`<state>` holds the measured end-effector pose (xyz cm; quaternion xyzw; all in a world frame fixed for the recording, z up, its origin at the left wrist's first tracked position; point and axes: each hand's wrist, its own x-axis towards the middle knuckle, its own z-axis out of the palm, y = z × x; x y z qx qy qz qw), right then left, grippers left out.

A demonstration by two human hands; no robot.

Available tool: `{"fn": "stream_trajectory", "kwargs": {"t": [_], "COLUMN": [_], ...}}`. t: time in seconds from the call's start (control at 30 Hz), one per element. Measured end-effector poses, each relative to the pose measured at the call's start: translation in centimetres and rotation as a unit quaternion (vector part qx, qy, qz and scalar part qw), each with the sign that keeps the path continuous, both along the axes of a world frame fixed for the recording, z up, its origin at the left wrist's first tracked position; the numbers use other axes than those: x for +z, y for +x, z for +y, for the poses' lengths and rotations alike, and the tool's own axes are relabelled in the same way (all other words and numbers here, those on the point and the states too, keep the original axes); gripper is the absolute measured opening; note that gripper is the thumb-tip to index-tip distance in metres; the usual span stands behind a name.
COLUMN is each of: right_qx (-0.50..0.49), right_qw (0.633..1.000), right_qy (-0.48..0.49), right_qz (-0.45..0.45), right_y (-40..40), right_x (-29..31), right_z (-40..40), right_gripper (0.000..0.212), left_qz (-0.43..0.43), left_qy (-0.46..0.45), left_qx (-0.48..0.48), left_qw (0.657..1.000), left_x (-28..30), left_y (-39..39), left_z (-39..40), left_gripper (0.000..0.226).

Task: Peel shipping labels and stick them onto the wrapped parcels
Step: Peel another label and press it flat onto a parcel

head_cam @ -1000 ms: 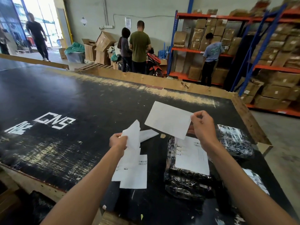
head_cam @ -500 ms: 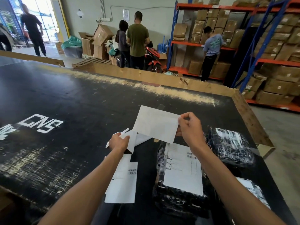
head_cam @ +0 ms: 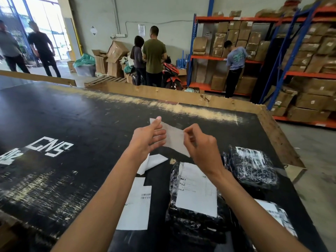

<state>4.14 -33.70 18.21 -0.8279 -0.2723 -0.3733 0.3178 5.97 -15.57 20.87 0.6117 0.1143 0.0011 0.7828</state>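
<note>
My left hand (head_cam: 148, 138) has dropped its scraps and joined my right hand (head_cam: 199, 142); both now pinch the label (head_cam: 173, 138) above the table (head_cam: 72, 115), near the parcel (head_cam: 195, 193), ready for peeling

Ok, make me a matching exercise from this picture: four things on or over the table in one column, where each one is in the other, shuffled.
Things:
1. white sheet
2. labelled parcel
3. loose labels
4. unlabelled parcel

Places:
A. flat on the table, under the left forearm
B. far right, near the table's edge
C. held in the air by both hands, left hand and right hand
D. straight below the right wrist

Pairs: 1-C, 2-D, 3-A, 4-B
</note>
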Motion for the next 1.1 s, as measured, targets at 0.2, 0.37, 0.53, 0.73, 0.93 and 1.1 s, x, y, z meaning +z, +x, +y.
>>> {"fn": "stream_trajectory", "kwargs": {"t": [0.2,0.37,0.53,0.73,0.93,1.1], "right_qx": [-0.021,-0.017,-0.014,-0.09,-0.058,-0.068], "right_qw": [0.984,0.979,0.98,0.965,0.81,0.794], "right_qy": [-0.117,-0.155,-0.195,0.188,0.449,0.489], "right_qz": [-0.134,-0.13,-0.03,0.156,0.372,0.356], "right_y": [-2.2,-4.2,-6.0,-7.7,-7.0,-6.9], "right_x": [0.2,0.2,0.1,-1.0,-0.2,-0.9], "right_z": [-2.7,-5.2,-9.3,-15.1,-20.3,-23.0], "right_gripper": [0.009,0.008,0.02,0.022,0.012,0.005], "left_qz": [-0.001,-0.04,-0.081,-0.114,-0.114,-0.108], "left_qy": [0.013,0.043,0.122,0.139,0.139,0.188], "left_qx": [0.029,0.015,-0.01,-0.088,-0.197,-0.162], "left_qw": [1.0,0.998,0.989,0.98,0.964,0.963], "left_x": [0.9,1.9,1.8,2.1,0.7,-1.2], "left_y": [-1.0,-1.4,-1.5,-2.3,-3.5,-2.6], "left_z": [-3.3,-7.4,-11.8,-16.3,-21.1,-23.4], "left_gripper": [0.01,0.019,0.02,0.029,0.022,0.018]}}
